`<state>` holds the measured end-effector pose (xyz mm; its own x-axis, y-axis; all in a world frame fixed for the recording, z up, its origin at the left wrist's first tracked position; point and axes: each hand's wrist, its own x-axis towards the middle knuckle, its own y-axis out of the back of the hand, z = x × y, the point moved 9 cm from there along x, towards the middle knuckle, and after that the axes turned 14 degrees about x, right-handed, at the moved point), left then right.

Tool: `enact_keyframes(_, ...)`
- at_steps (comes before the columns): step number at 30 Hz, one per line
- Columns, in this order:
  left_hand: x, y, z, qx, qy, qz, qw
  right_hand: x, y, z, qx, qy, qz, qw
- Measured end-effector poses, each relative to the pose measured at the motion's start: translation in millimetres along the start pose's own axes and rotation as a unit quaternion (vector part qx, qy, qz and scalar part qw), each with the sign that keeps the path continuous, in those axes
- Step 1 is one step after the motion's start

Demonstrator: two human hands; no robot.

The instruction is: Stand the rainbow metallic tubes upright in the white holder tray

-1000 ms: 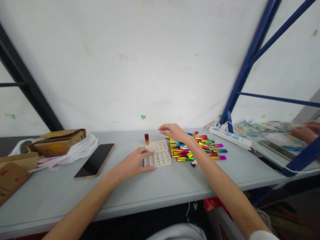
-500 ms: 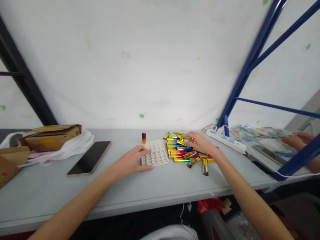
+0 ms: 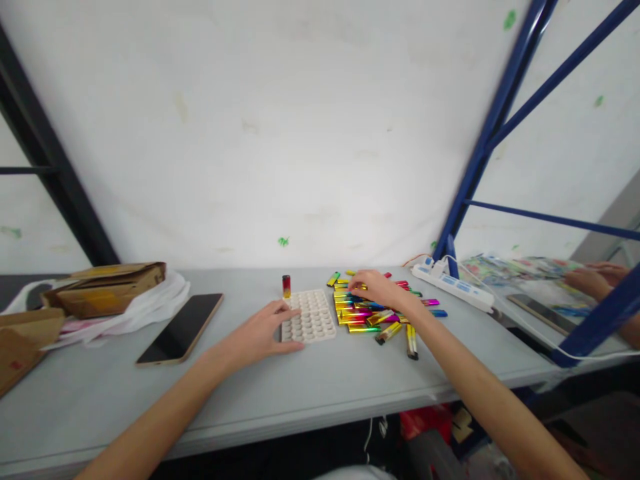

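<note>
A white tray (image 3: 320, 327) with rows of round holes lies on the grey table. One red-and-gold lighter (image 3: 287, 287) stands upright at its back left corner. My left hand (image 3: 265, 329) lies at the tray's left side and steadies it, thumb along the near corner and fingers over the edge. Right of the tray spreads a pile of shiny lighters (image 3: 357, 317) in gold, red, blue, green and purple, most lying flat. Over the pile's back part, my right hand (image 3: 377, 288) has its fingers curled down; anything between the fingertips is hidden.
On the left are a black phone (image 3: 181, 328), a cardboard box (image 3: 107, 290) and a white plastic bag (image 3: 167, 300). A white power strip (image 3: 453, 287) lies by the blue frame (image 3: 467, 190). Beyond that frame, at the right edge, another person's hands (image 3: 590, 280) show.
My right hand has moved left across the pile, uncovering lighters on its right side, and its fingers are more curled. My left hand stays at the tray. The view has tilted slightly.
</note>
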<state>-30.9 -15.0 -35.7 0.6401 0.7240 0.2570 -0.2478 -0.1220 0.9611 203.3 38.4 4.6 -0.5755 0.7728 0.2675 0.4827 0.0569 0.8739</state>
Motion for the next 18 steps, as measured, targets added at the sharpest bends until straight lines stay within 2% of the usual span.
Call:
enact_keyframes(3, -1, -2.5, -1, 0.001, -0.005, -0.003, 1.0, 34, -8, 12, -0.031, -0.015, 0.0, 0.999)
enact_keyframes(6, -1, -4.3, -3, 0.005, -0.001, -0.003, 1.0, 62, -10, 37, -0.047, -0.088, -0.007, 0.995)
enact_keyframes(8, -1, -4.8, -4, 0.006, 0.002, -0.004, 1.0, 69, -6, 47, -0.048, -0.119, -0.011, 0.992)
enact_keyframes(10, 0, -4.4, -3, 0.004, 0.001, -0.005, 1.0, 64, 0, 50, -0.045, -0.124, -0.017, 0.991)
enact_keyframes(13, 1, -3.2, -1, 0.001, -0.001, -0.004, 1.0, 43, 5, 44, -0.016, -0.096, -0.036, 0.995)
enact_keyframes(18, -1, -4.0, -2, -0.002, 0.001, 0.001, 1.0, 15, 3, 40, 0.031, -0.072, -0.082, 0.994)
